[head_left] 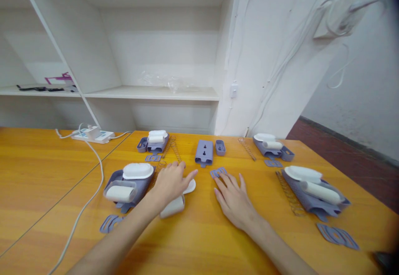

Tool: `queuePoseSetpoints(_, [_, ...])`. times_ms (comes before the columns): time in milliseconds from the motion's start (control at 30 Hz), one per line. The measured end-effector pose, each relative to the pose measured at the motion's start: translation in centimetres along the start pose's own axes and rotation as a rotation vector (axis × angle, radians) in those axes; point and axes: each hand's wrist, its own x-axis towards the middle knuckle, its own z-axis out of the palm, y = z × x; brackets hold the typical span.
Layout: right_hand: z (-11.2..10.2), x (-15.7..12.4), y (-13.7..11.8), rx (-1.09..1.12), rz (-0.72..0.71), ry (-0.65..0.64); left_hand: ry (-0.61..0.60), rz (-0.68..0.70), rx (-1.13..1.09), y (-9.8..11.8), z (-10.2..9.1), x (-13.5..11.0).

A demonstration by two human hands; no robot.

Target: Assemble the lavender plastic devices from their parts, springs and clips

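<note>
My left hand (171, 181) is over the table with its thumb stretched out to the right and its other fingers bent down. Beneath it lie a white oval lid (189, 186), partly covered, and a white cylinder (173, 207). A coil spring (176, 149) lies just beyond its fingers. My right hand (233, 200) rests with fingers spread, the fingertips touching a flat purple cut-out plate (217, 172). Ahead, a purple box-shaped holder (204, 152) lies with keyhole slots facing up, beside a small purple tray (220, 147).
Similar part sets, each a purple holder with white pieces, lie at left (137, 183), back left (158, 142), back right (264, 144) and right (311, 190). A power strip (93, 135) with a white cable (102, 175) is at left. White shelves (149, 93) stand behind.
</note>
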Motion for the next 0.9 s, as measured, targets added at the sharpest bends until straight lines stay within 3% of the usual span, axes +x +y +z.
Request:
queuePoseSetpoints(167, [0.7, 1.2, 1.4, -0.106, 0.155, 0.056, -0.048, -0.167, 0.090, -0.2, 0.8, 5.0])
queuePoseSetpoints(300, [0.2, 3.4, 1.4, -0.106, 0.184, 0.114, -0.074, -0.114, 0.085, -0.1, 1.8, 7.0])
queuePoseSetpoints(433, [-0.6, 6.1, 0.2, -0.087, 0.061, 0.161, -0.080, 0.019, 0.051, 0.3, 2.4, 7.2])
queuePoseSetpoints(633, [-0.3, 8.7, -0.5, -0.145, -0.044, 0.119, -0.080, 0.147, -0.021, 0.5, 2.7, 7.3])
queuePoseSetpoints(767, [-0.2, 8.0, -0.2, -0.205, -0.091, 0.106, -0.076, 0.180, -0.080, -0.1, 2.3, 7.0])
queuePoseSetpoints(900, [-0.3, 6.0, 0.0, -0.203, -0.136, 0.096, -0.041, 0.203, -0.121, -0.8, 1.6, 4.9])
